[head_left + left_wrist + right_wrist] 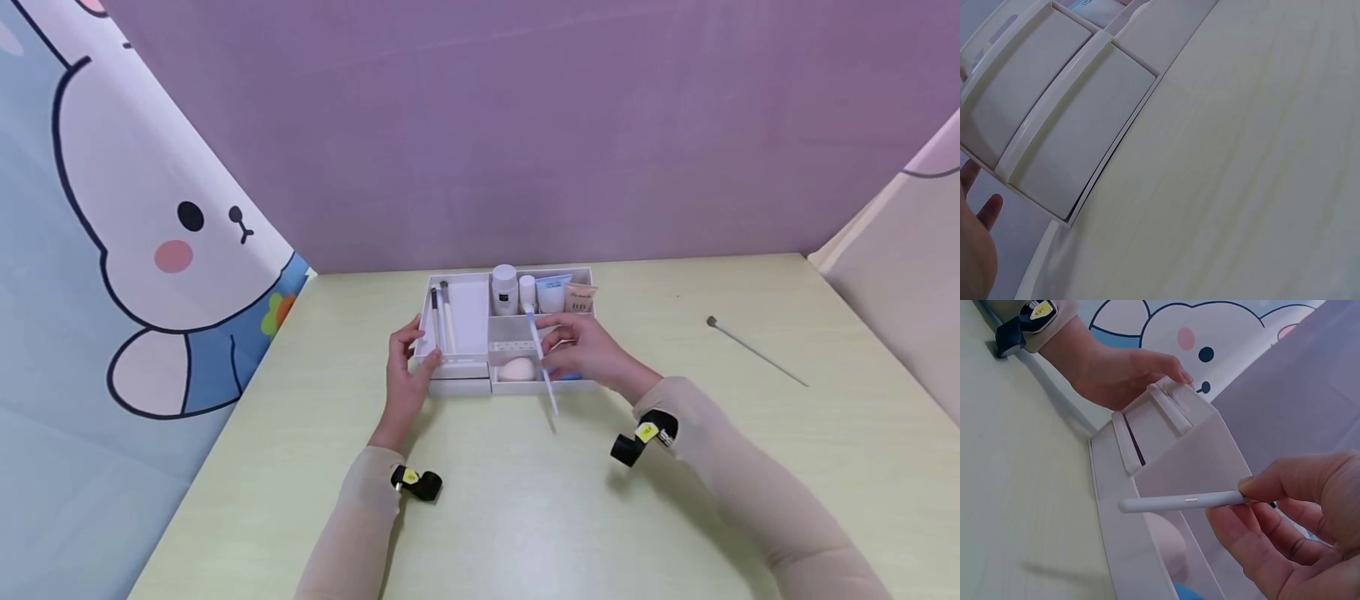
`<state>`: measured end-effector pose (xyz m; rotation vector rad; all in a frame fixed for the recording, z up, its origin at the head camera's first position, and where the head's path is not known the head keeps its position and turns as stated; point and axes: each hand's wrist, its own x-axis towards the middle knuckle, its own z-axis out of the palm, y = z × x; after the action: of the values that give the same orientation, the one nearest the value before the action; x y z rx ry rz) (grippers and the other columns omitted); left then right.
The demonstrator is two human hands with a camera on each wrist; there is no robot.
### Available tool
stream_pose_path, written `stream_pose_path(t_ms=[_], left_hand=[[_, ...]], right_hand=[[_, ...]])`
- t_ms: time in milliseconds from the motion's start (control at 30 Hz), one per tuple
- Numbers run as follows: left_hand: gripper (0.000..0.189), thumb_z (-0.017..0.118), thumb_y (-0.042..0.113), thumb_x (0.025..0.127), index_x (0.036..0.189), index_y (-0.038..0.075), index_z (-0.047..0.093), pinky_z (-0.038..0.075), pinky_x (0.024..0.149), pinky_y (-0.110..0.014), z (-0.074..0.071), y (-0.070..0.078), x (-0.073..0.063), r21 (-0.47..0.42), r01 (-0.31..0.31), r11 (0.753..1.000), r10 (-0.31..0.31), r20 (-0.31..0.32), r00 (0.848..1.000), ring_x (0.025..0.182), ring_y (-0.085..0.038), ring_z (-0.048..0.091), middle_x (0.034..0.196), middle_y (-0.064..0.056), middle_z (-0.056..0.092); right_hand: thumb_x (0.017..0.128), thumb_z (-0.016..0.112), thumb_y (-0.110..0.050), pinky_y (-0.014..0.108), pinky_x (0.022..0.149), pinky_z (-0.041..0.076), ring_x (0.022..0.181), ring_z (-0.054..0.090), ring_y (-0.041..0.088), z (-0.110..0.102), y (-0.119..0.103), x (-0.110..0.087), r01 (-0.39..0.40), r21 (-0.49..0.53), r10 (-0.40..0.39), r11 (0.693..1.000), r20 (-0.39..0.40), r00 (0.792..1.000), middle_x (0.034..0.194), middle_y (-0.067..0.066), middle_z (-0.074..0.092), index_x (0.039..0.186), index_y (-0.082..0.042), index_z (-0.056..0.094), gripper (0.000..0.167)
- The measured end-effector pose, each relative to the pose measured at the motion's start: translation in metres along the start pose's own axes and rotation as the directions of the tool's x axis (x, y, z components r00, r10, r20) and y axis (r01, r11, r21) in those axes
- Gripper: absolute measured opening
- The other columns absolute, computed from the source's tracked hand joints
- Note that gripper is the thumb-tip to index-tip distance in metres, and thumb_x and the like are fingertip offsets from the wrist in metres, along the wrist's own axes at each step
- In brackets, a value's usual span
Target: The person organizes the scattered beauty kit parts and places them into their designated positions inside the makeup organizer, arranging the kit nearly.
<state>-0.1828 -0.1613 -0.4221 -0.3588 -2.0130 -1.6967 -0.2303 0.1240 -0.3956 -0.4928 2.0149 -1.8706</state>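
A white cosmetics organizer (459, 387) with two small drawers stands on the table. My left hand (407, 375) grips its left front corner, fingers along the side and thumb over the front top edge. In the right wrist view, that thumb lies on the top edge above the drawer handles. My right hand (579, 348) pinches a slim white pen-shaped stick (1179, 502) between thumb and fingers, slanted over the right compartments. Its rounded end points toward the table front; the fingers partly hide the other end. Below it is a pale pink makeup sponge (517, 369).
Two brushes (447, 317) lie in the organizer's top left tray. A white bottle (505, 290), a smaller white bottle (527, 290), a blue-white tube (552, 293) and a beige tube (580, 297) stand at its back right. Another brush (757, 351) lies on the table at right.
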Motion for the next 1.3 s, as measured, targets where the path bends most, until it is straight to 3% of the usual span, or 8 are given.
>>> stream_pose_path(t_ms=[333,700,933,1300], left_hand=[[0.036,0.06,-0.005,0.089,0.117,-0.018,0.042,0.031,0.099,-0.035,0.001,0.0,0.0,0.006,0.006,1.0,-0.006,-0.002,1.0,0.131,-0.042,0.039,0.148,-0.03,0.04],[0.035,0.06,-0.006,0.089,0.117,-0.017,0.042,0.031,0.098,-0.032,0.002,-0.001,0.0,0.003,0.017,1.0,-0.017,-0.005,1.0,0.13,-0.041,0.04,0.149,-0.029,0.041],[0.035,0.06,-0.005,0.089,0.118,-0.016,0.043,0.031,0.1,-0.033,0.002,0.0,-0.001,-0.003,0.026,1.0,-0.026,-0.006,1.0,0.132,-0.04,0.039,0.149,-0.028,0.041],[0.035,0.059,-0.005,0.09,0.119,-0.015,0.043,0.03,0.1,-0.04,0.001,-0.001,-0.005,-0.02,0.034,0.999,-0.034,0.01,0.999,0.131,-0.038,0.04,0.15,-0.026,0.04]], right_hand=[[0.082,0.067,0.012,0.046,0.07,0.058,0.074,0.067,0.023,0.02,-0.007,0.018,-0.032,0.011,0.032,0.999,0.006,0.999,0.09,0.01,0.062,0.138,0.004,0.05,0.06],[0.083,0.068,0.009,0.042,0.075,0.058,0.077,0.065,0.022,0.036,-0.019,0.033,-0.023,0.016,0.023,1.0,0.029,0.999,0.094,0.012,0.06,0.139,0.0,0.051,0.059],[0.082,0.066,0.014,0.047,0.078,0.057,0.076,0.065,0.021,0.045,-0.027,0.044,-0.025,0.092,0.023,0.995,0.031,0.999,0.094,0.012,0.06,0.139,0.003,0.05,0.06],[0.083,0.065,0.013,0.04,0.072,0.058,0.077,0.064,0.019,0.051,-0.036,0.054,-0.027,0.118,0.03,0.993,-0.019,0.999,0.093,0.009,0.06,0.14,0.002,0.051,0.06]])
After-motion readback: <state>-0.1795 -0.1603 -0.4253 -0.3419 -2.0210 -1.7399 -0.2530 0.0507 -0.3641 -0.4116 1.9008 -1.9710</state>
